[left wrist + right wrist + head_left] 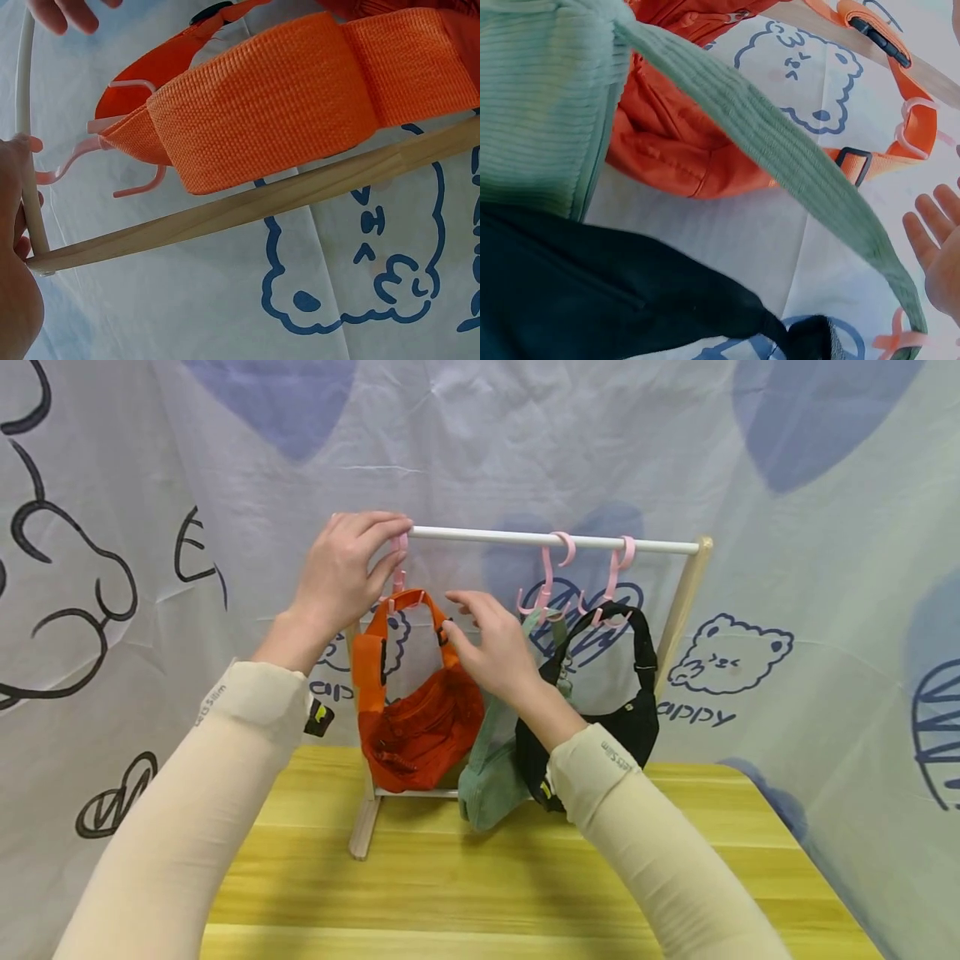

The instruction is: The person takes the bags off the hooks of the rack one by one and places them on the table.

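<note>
Left hand (pixel 348 560): gripping the white rod (pixel 487 535) at its left end, fingers wrapping round it beside a pink hook (pixel 399 578); apparently steadying rod and hook.

Right hand (pixel 498 643): grasping nothing, fingers extending loosely just beside the orange bag's strap; presumably staying near to guide it.

Orange bag (pixel 420 727): hanging by its strap from that pink hook, below and between both hands, the hook bearing its weight.

Green bag (pixel 491 785): hanging from a second hook, below the right hand.

Black bag (pixel 633 727): hanging from a third hook, beyond the right hand, partly overlapping the green one.

Wooden upright (pixel 682 610): supporting the rod well beyond the right hand.

Yellow wood-grain table (pixel 420 893): lying beneath both hands, bearing the rack.

Pale cloth (pixel 465 452): hanging behind both hands, showing blue patches, cartoon bears and lettering.
</note>
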Demonstrator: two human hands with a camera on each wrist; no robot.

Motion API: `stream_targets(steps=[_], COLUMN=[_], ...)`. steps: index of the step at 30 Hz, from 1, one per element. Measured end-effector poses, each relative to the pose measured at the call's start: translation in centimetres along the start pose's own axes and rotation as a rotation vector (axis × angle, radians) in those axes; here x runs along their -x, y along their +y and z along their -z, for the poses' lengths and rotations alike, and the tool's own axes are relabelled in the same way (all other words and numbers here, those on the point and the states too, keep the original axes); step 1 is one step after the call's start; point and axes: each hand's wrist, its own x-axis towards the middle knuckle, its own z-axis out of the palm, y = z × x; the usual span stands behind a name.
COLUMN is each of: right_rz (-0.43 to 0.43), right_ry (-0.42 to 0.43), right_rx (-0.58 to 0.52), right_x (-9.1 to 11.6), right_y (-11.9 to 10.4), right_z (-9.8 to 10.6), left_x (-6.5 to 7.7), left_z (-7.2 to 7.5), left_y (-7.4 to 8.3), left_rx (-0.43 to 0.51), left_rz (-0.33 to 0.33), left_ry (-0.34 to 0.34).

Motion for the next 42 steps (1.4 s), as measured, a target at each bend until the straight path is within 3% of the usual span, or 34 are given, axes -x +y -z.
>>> stream_targets(steps=[12, 21, 32, 42], right_rz=[-0.057, -0.099, -0.216, -0.164], right_ry=[-0.063, -0.055, -0.055, 0.025], right_rx=[0.088, 0.09, -0.019, -0.144], right_x=[-1.6, -2.3, -2.9, -3.2], right_y=[-0.5, -0.2, 0.4, 1.2], right_z=[-1.9, -3.1, -4.2, -4.8], left_x=[-0.1, -0.1, 0.1, 0.1], left_z=[-0.2, -0.2, -0.2, -0.2], left_y=[0.4, 0.7, 0.6, 0.0], left_rx=[0.027, 0.049, 0.079, 0.097], left_rz=[0.017, 0.02, 0.029, 0.038], left_ry=[0.002, 0.006, 0.027, 0.045])
